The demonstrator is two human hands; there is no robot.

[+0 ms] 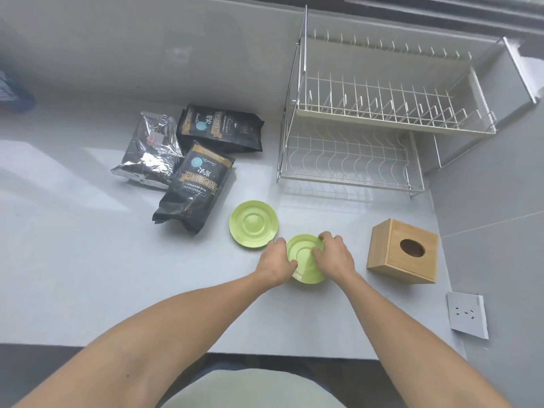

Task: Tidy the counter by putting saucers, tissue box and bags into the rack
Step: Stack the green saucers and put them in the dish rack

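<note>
Two green saucers lie on the grey counter. The near saucer [303,254] is gripped on both sides: my left hand [275,262] holds its left rim and my right hand [334,254] holds its right rim. The far saucer [253,224] lies flat just to the left, untouched. A wooden tissue box [394,254] stands to the right of my hands. Two black coffee bags [194,187] [220,128] and a silver foil bag [150,151] lie at the left. The two-tier wire rack [368,134] stands at the back right with nothing in it.
The grey counter [117,260] meets a grey wall on the right, which bears a white power socket [466,315]. A dark blue object [11,92] sits at the far left edge. The counter's front edge runs just in front of my body.
</note>
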